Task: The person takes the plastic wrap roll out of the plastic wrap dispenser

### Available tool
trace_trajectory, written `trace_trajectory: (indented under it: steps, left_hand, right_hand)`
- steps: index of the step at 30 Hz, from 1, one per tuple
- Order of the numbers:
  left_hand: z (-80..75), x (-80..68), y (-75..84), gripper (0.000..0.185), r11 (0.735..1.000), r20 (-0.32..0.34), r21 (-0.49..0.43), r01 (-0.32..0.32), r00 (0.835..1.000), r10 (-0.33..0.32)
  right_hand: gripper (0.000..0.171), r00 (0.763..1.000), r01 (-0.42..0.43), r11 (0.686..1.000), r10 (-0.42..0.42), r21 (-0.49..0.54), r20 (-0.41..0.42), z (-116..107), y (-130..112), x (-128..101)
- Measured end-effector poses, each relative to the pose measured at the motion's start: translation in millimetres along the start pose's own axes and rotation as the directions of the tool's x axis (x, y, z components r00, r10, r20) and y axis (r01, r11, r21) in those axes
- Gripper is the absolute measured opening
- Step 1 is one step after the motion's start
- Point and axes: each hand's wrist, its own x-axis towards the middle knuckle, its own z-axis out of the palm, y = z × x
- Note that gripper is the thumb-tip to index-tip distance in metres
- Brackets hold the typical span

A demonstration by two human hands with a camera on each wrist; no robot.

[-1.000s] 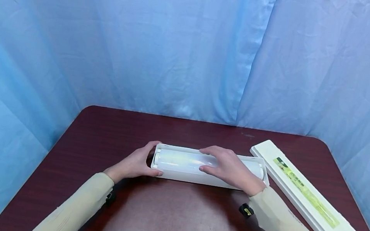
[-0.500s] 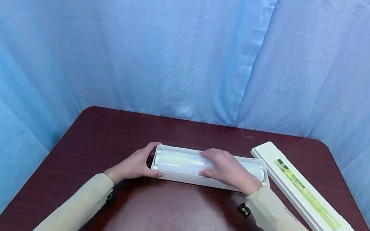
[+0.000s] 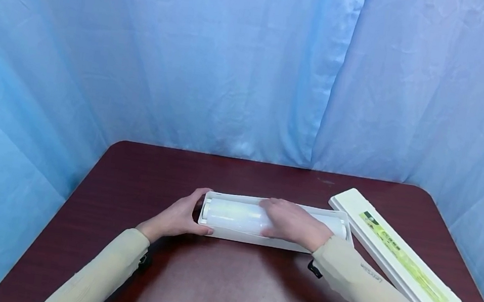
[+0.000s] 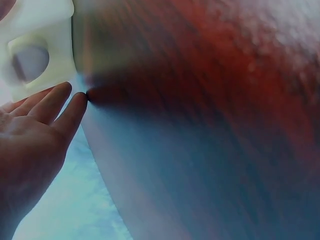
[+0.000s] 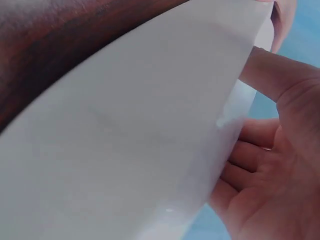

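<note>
A long white box [image 3: 231, 234] lies open-topped across the middle of the dark red table [image 3: 225, 281]. A white roll of film [image 3: 233, 213] lies inside it. My left hand [image 3: 178, 216] clasps the box's left end, thumb on the front wall and fingers behind. In the left wrist view its fingers [image 4: 55, 107] lie against the box's end [image 4: 35, 55]. My right hand [image 3: 294, 224] lies over the roll's middle with fingers curled round it. The right wrist view shows that right hand [image 5: 270, 165] wrapped over a white surface [image 5: 140, 150].
The box's long white lid [image 3: 401, 264], with a green label, lies slantwise at the table's right side, close to the edge. Blue curtains [image 3: 234, 68] hang behind and to both sides of the table. Bare tabletop lies in front of the box.
My right hand has sunk lower and curled further round the roll, its arm drawing slightly left. The left hand has stayed on the box's end.
</note>
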Motion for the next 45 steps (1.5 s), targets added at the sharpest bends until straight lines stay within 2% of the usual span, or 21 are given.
trace_trajectory:
  steps: [7,13,17,21,28,33,38,45]
  left_hand:
    - [-1.7,8.3,4.1,0.114,0.999,0.012,0.044,0.001,1.0,-0.002]
    - [7.5,10.4,0.6,0.107,0.998,-0.006,0.064,-0.01,1.0,0.01]
    - [13.1,7.5,-1.3,0.103,0.999,-0.005,0.043,-0.022,1.0,0.022]
    - [12.1,2.8,-0.7,0.103,1.0,-0.005,0.017,-0.01,1.0,0.01]
    - [5.3,1.6,0.0,0.102,0.999,-0.003,-0.017,-0.033,0.999,0.033]
    - [3.3,3.4,0.1,0.104,0.998,0.009,-0.027,-0.049,0.999,0.049]
    - [1.8,1.8,1.9,0.106,1.0,-0.005,-0.018,-0.02,1.0,0.02]
    - [2.5,-0.1,1.1,0.107,0.997,-0.032,0.074,0.01,0.999,-0.007]
  right_hand:
    - [0.045,0.999,-0.022,0.998,0.024,-0.062,0.028,-3,3,9]
    - [0.051,0.998,-0.062,0.998,0.063,-0.014,0.018,3,10,3]
    - [0.056,0.999,-0.047,0.999,0.047,0.004,0.014,2,12,-5]
    - [0.06,0.999,-0.052,0.998,0.052,0.047,-0.015,-3,10,-9]
    - [0.061,0.991,-0.06,0.991,0.073,0.119,-0.109,-10,10,-16]
    - [0.063,0.981,-0.013,0.991,0.039,0.135,-0.191,-5,12,-20]
    - [0.064,0.952,0.046,0.992,-0.009,0.115,-0.306,-4,11,-20]
    - [0.066,0.905,0.056,0.985,0.018,0.161,-0.424,-14,9,-17]
